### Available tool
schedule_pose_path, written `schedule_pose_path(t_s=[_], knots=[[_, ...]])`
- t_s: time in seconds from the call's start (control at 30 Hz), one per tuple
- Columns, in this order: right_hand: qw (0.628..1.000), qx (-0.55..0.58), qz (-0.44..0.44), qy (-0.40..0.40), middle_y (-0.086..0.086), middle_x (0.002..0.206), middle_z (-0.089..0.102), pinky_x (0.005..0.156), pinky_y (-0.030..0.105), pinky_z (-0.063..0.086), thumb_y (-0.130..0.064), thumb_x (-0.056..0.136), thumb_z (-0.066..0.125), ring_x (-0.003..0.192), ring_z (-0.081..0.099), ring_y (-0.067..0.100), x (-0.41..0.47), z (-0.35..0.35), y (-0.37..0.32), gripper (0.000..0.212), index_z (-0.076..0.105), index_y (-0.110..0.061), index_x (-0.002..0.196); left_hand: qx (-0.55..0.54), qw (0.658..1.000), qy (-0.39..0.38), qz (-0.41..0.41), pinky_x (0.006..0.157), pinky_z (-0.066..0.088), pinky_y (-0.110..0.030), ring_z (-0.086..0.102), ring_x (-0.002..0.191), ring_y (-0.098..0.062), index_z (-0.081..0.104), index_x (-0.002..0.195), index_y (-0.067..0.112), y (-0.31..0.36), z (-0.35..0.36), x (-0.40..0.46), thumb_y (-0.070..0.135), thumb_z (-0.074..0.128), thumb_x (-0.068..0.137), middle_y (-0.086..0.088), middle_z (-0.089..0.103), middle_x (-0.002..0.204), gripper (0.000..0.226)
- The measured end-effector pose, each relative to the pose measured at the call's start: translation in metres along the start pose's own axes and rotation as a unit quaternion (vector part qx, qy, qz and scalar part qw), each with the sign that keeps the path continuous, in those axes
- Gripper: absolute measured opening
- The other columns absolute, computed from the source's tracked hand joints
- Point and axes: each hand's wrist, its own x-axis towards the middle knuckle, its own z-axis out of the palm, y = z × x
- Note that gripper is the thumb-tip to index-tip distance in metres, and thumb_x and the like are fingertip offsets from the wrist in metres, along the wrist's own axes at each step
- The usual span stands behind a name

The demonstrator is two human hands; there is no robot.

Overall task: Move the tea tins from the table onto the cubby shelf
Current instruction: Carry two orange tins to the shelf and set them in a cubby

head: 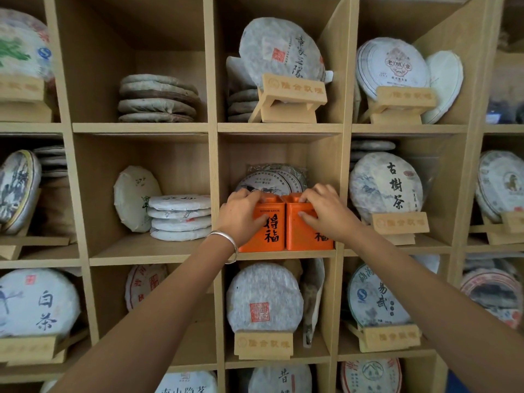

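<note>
Two orange tea tins with black characters stand side by side at the front edge of the middle cubby of the wooden cubby shelf (280,255). My left hand (241,214), a silver bangle on its wrist, grips the left tin (270,234) over its top and front. My right hand (326,211) grips the right tin (304,236) the same way, covering part of its lettering. Both tins rest upright on the cubby floor, touching each other. The table is out of view.
Wrapped round tea cakes (272,184) lean at the back of the same cubby, behind the tins. Neighbouring cubbies hold stacked tea cakes (180,218) and cakes on wooden display stands (399,222). Vertical dividers stand close on both sides of the tins.
</note>
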Motion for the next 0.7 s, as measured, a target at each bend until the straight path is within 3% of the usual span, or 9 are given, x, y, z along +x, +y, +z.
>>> schedule_pose_path(t_s=[0.7], knots=[[1.0,-0.018,-0.007,-0.017,0.001,0.113,0.047,0.091,0.032,0.038,-0.034,0.088,0.06,0.112,0.038,0.017,0.0,-0.005,-0.002,0.031,0.052,-0.02,0.115,0.017,1.0,-0.024,0.003,0.091,0.048,-0.042,0.049,0.111,-0.024,0.054,0.114,0.024,0.005,-0.011,0.001,0.035,0.064,0.081,-0.004,0.054,0.112,0.036]])
